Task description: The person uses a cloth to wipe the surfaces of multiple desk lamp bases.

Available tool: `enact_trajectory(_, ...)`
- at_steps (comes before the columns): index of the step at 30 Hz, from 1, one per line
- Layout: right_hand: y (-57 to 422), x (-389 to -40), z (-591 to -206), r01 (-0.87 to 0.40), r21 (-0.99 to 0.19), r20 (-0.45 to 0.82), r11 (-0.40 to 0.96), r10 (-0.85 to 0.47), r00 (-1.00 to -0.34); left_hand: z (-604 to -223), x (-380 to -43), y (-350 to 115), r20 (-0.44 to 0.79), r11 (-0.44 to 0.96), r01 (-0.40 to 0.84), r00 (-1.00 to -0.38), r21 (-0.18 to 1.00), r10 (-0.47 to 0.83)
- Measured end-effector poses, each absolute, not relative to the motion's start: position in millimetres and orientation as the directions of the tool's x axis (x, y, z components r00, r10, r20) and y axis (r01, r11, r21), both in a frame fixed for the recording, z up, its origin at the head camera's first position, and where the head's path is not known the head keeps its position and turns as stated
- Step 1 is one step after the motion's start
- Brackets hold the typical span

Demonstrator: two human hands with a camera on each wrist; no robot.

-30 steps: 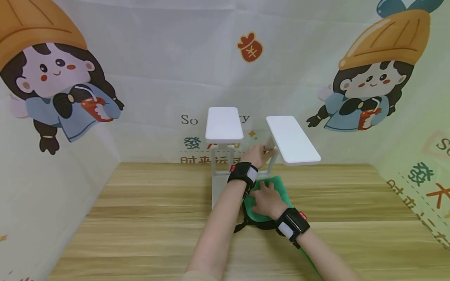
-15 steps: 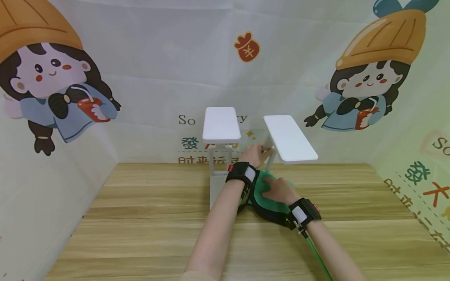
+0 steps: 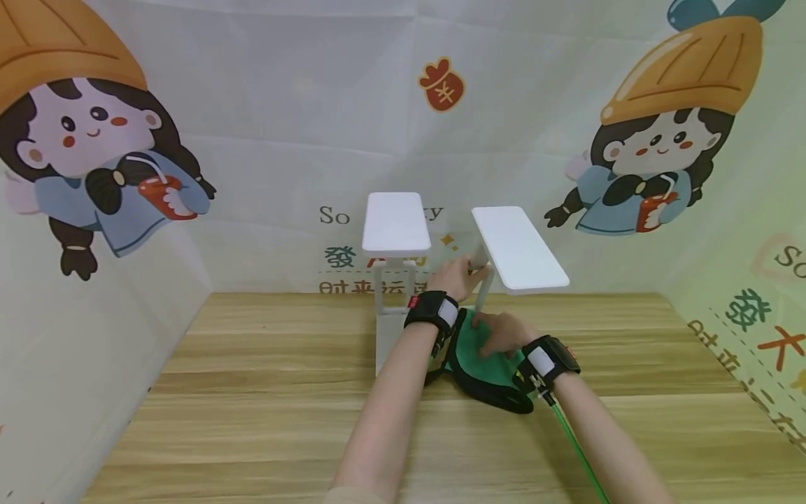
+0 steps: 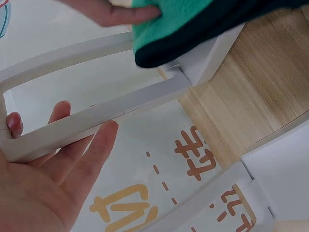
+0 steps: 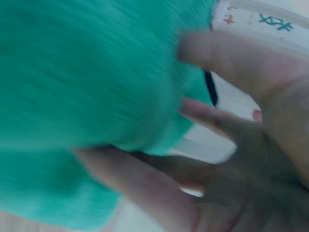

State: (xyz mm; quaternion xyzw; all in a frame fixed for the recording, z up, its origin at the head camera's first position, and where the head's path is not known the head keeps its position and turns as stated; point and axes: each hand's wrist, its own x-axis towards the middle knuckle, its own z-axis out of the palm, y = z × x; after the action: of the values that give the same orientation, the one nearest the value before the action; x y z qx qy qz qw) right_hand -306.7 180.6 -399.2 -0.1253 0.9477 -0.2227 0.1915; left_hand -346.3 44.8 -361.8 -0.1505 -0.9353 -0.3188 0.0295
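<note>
Two white folding stands with flat tops stand at the table's back: the left stand (image 3: 395, 224) upright and level, the right stand (image 3: 519, 248) with its top turned askew. My left hand (image 3: 455, 278) grips the right stand's support frame; in the left wrist view its fingers wrap the white frame bar (image 4: 96, 113). A green plush cloth with black edging (image 3: 469, 350) lies over the lower part of the right stand, hiding its base. My right hand (image 3: 506, 332) holds this cloth, thumb and fingers pinching it in the blurred right wrist view.
A wooden table (image 3: 252, 399) lies beneath, with a printed cloth backdrop (image 3: 302, 91) close behind the stands. A green cord (image 3: 576, 441) runs from the right wrist band toward the front edge.
My right hand has moved to the right with the green cloth, whose black edge now shows more and lies farther right. The left hand keeps its grip on the frame.
</note>
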Motion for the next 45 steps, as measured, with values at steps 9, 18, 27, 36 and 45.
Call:
enact_trajectory(9,181.5,-309.6,-400.1,-0.204,-0.479,-0.252,0.854,-0.356,-0.9,-363.3,-347.7,44.2,0.161,0.745,0.317,-0.948,0.588,0.276)
enact_trajectory(18,178.2,-305.1,-400.0,-0.178,-0.452,-0.341,0.874,-0.354,-0.871,-368.1,-352.4,43.7,0.152,0.757,0.309,-0.95,0.576,0.272)
enact_trajectory(27,178.4,-310.5,-403.7,-0.298,-0.414,-0.165,0.86,-0.392,-0.905,-363.5,-349.9,42.8,0.155,0.754,0.308,-0.951,0.58,0.269)
enact_trajectory(36,175.9,-305.7,-401.8,-0.288,-0.423,-0.243,0.859,-0.414,-0.877,-365.3,-351.6,43.3,0.161,0.768,0.301,-0.953,0.565,0.255)
enact_trajectory(45,185.6,-307.3,-408.9,-0.322,-0.425,-0.176,0.846,-0.427,-0.887,-362.3,-348.5,44.7,0.149,0.773,0.299,-0.954,0.56,0.261)
